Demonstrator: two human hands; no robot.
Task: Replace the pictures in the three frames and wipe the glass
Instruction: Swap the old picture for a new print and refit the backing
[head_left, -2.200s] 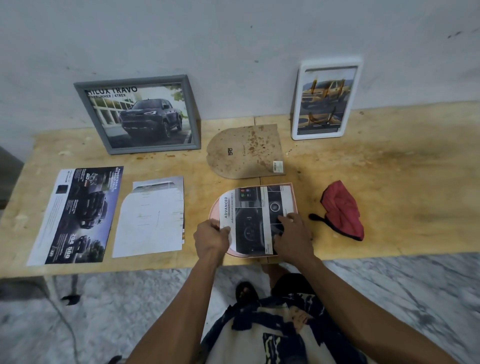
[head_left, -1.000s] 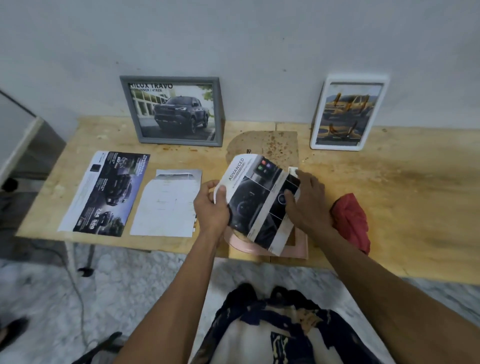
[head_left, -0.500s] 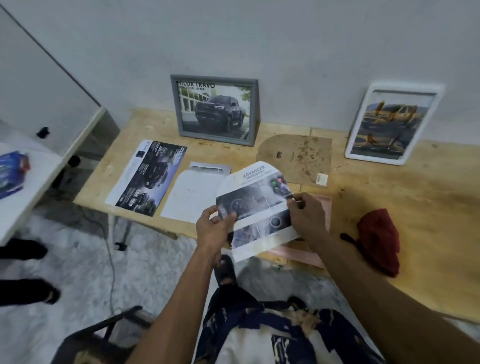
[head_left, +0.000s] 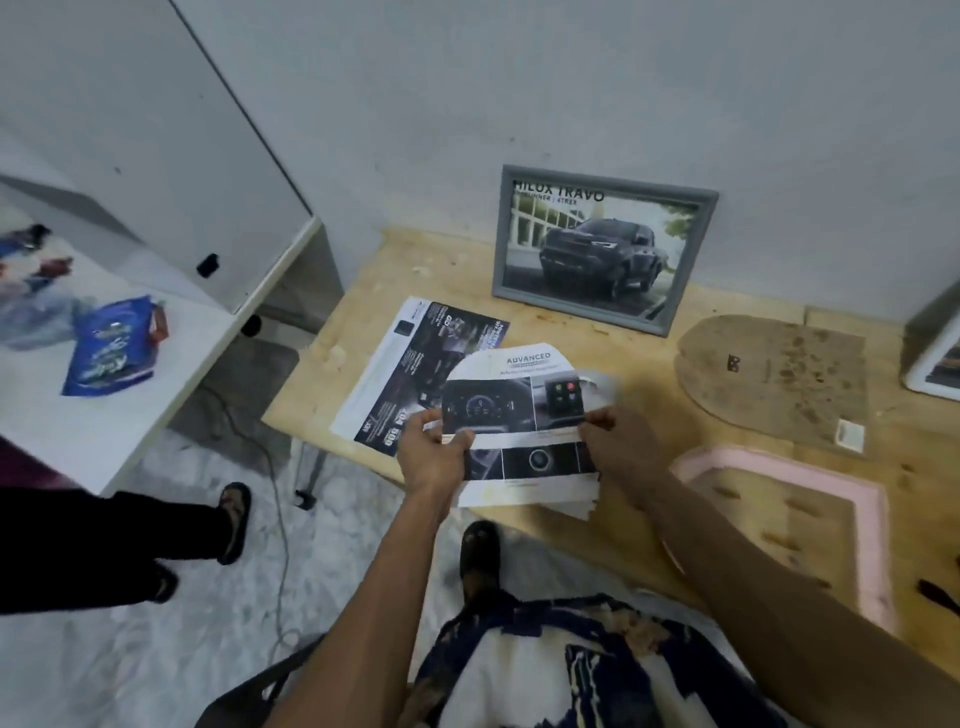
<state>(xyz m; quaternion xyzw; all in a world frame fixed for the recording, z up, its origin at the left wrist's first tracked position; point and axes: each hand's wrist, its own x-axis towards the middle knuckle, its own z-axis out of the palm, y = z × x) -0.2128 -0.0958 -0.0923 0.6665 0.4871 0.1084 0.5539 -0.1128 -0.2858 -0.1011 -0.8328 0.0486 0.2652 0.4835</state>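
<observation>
Both hands are holding one printed sheet. Left hand (head_left: 434, 457) is pinching the left edge of the cut-out picture (head_left: 519, 415), thumb on top, fingers curled under. Right hand (head_left: 618, 441) is pinching the right edge the same way. The sheet is hanging above the front left part of the desk (head_left: 649, 525), over a white sheet lying at the desk edge, and partly covering the car brochure (head_left: 415, 364).

Pink frame (head_left: 878, 545) is lying face down and open on the desk to the right, well apart from the picture, nothing in it. Its backing board (head_left: 774, 374) is lying further back, near the wall. Grey frame (head_left: 602, 249) is leaning against the wall with a truck picture inside. Only a corner of the white frame (head_left: 935, 358) is showing at the right edge.

Handling judgement: the picture is thin glossy paper, so it is light, floppy, prone to creasing and smudging. Edge grips on two opposite sides, as now, are keeping it flat; a one-handed hold would probably let it sag. The arched top looks cut to match the pink opening, so orientation is mattering when it goes in.

The pink frame is looking like the one not yet refilled. Wiping of its glass cannot be judged from this view.
</observation>
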